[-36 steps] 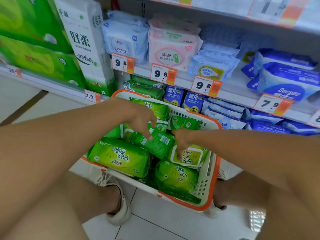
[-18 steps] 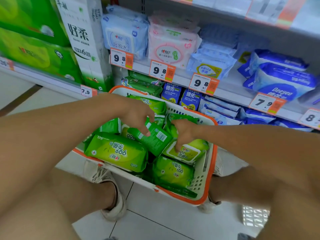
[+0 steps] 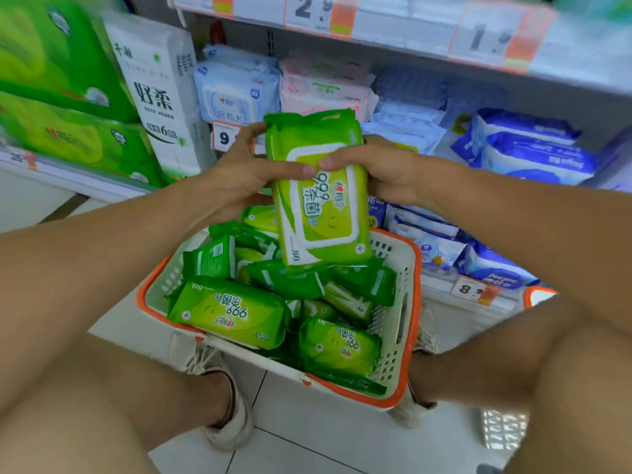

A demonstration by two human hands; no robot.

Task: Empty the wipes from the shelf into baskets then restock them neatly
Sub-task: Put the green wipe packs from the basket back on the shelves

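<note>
A green wipes pack with a white-edged lid is held upright above the basket, in front of the shelf. My left hand grips its left side and my right hand grips its right side, thumbs meeting on the front. A second green pack seems to sit behind it. Below, a white basket with an orange rim stands on the floor between my feet. It holds several green wipes packs, lying at different angles.
The middle shelf carries blue and pink wipes packs with price tags. Blue packs fill the right side and the lower shelf. Green and white tissue bundles stand at the left. A second orange-rimmed basket peeks in at the right.
Both hands have risen out of the basket, lifting the lidded green pack up in front of the shelf. The camera has tilted up and nearer.
</note>
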